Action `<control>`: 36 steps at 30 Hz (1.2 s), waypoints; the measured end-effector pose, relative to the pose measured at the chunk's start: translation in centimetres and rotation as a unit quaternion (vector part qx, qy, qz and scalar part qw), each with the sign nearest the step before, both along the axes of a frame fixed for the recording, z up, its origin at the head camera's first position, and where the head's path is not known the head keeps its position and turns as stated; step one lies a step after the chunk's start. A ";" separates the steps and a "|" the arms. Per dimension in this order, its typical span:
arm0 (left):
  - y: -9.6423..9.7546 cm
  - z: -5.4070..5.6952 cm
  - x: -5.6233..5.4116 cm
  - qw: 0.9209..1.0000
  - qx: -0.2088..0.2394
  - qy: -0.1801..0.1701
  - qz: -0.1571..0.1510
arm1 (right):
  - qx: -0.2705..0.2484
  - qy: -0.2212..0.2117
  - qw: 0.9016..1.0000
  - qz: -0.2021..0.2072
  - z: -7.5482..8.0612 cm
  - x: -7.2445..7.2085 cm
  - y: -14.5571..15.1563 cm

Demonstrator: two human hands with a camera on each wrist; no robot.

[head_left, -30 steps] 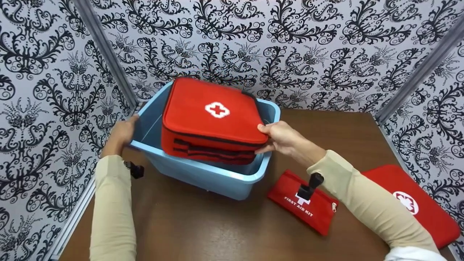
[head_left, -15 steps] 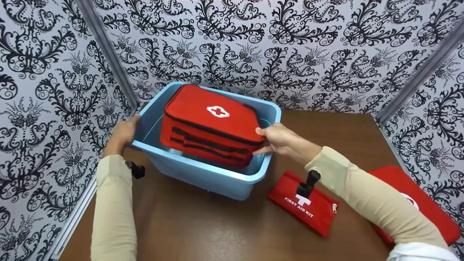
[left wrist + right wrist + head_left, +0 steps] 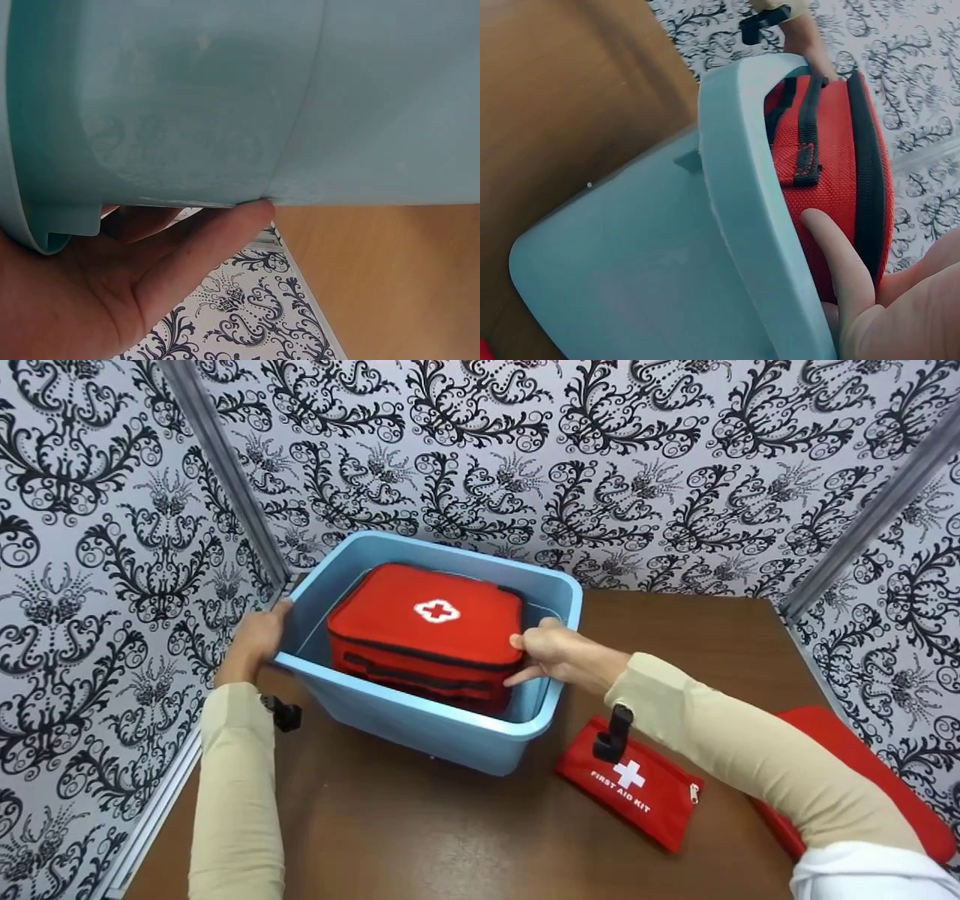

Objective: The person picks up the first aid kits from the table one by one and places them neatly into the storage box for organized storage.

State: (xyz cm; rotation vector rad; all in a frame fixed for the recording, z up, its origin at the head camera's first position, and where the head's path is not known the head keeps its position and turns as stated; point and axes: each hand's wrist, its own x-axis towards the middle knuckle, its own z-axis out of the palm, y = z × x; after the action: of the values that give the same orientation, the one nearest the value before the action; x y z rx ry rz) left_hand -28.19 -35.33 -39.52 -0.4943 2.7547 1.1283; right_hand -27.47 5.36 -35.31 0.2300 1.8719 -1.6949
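A boxy red first aid bag [image 3: 427, 615] with a white cross badge and black zip sits down inside a light blue plastic bin [image 3: 420, 731], its top a little below the rim in the head view. My right hand [image 3: 555, 652] holds the bag's right end, thumb on the top edge and fingers along the side. The right wrist view shows one finger on the bag's red side [image 3: 829, 195], beside its black straps. At the bin's left rim, my left hand [image 3: 259, 634] grips the edge; in the left wrist view its fingers [image 3: 202, 251] lie against the outer wall.
A flat red pouch [image 3: 634, 787] marked FIRST AID KIT lies on the brown table [image 3: 420, 840] to the right of the bin. Another red case [image 3: 862, 772] lies farther right, partly under my right sleeve. Patterned walls [image 3: 600, 472] enclose the back and sides.
The red bag has sunk from above the rim down into the bin, levelling out, with my right hand following it down and slightly left. My left hand has stayed at the rim.
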 end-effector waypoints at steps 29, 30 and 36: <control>-0.3 -0.4 -0.1 1.000 0.007 -0.004 -0.017 | 0.071 0.012 0.997 0.022 -1.3 0.0 -2.7; -0.4 -0.4 -0.1 1.000 0.005 -0.003 -0.017 | 0.074 0.013 0.997 0.023 -1.3 0.0 -2.7; -0.2 -0.2 -0.2 1.000 -0.006 -0.001 -0.019 | 0.102 0.021 0.994 0.024 -1.3 -0.2 -3.3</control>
State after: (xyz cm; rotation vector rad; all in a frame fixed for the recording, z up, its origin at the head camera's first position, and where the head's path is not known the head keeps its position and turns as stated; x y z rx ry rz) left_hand -28.40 -35.54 -39.69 -0.4412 2.7585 1.1044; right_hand -27.63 2.10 -36.63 0.2300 2.0666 -1.4883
